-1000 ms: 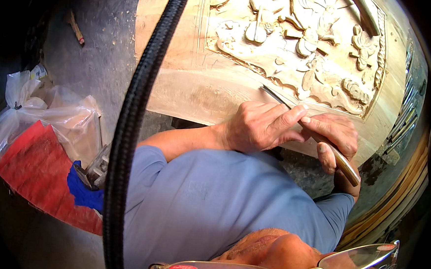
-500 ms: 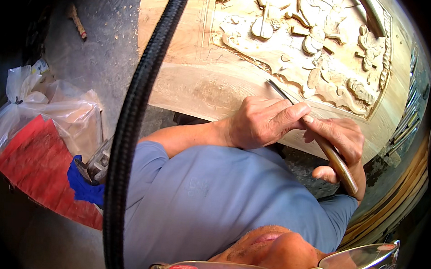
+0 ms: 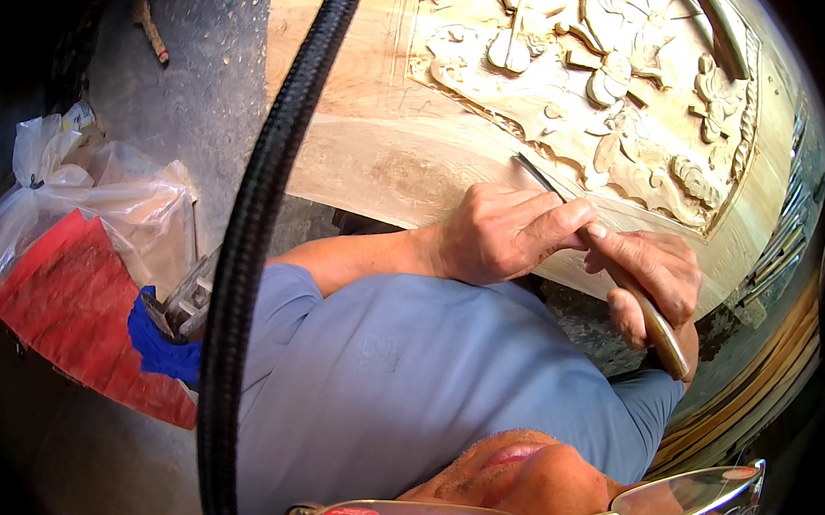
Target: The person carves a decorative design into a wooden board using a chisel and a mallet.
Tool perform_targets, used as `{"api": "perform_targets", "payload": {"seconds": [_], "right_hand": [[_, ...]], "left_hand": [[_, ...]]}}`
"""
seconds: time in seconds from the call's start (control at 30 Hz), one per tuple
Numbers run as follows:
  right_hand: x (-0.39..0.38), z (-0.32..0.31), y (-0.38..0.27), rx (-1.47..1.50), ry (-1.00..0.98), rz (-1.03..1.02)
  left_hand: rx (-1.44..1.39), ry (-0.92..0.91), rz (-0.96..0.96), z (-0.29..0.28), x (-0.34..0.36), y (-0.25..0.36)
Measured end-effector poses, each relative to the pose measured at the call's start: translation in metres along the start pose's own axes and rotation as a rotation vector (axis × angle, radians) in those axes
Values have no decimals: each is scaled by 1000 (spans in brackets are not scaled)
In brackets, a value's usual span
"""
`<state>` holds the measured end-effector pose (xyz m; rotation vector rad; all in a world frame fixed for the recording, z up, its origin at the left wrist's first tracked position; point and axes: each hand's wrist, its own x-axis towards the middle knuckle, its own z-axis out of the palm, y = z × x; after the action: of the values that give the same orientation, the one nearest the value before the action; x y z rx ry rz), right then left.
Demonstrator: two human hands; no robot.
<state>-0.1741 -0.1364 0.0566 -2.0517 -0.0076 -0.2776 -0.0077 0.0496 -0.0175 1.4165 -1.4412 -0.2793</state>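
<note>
A carving chisel with a long wooden handle and a dark narrow blade slants across the near edge of a carved wooden panel. My left hand is closed around the blade's shank, close to the cutting end. Around the handle, my right hand is wrapped, its fingers meeting the left hand's. The blade tip lies over the panel's plain border, beside the edge of the raised relief. I cannot tell whether the tip touches the wood.
Another curved wooden handle shows over the panel's far right. Several slim tools line the right side, above stacked curved boards. A clear plastic bag, red sheet, blue cloth and wooden stick are left. A black braided cable crosses the view.
The panel sits slightly farther right and lower in the view. My right hand's lower finger has moved up closer to the handle. Both hands keep hold of the chisel.
</note>
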Motion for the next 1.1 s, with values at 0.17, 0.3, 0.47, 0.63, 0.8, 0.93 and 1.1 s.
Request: {"api": "perform_targets", "payload": {"seconds": [0.17,0.3,0.47,0.63,0.8,0.93,1.1], "right_hand": [[0,3,-8,63,-8,135],[3,-3,-4,124,-68,175],[-3,5,12,193,-27,106],[1,9,6,235,-32,104],[0,11,9,205,-10,68],[1,12,14,177,-16,35],[1,15,17,184,0,23]], "left_hand": [[14,11,-30,-5,2,4],[-39,-7,-11,-8,9,6],[-183,-20,-48,1,5,3],[-137,18,-51,3,4,-2],[-187,47,-68,5,2,-5],[-219,19,-109,1,1,-2],[-234,-3,-126,-2,0,-3]]}}
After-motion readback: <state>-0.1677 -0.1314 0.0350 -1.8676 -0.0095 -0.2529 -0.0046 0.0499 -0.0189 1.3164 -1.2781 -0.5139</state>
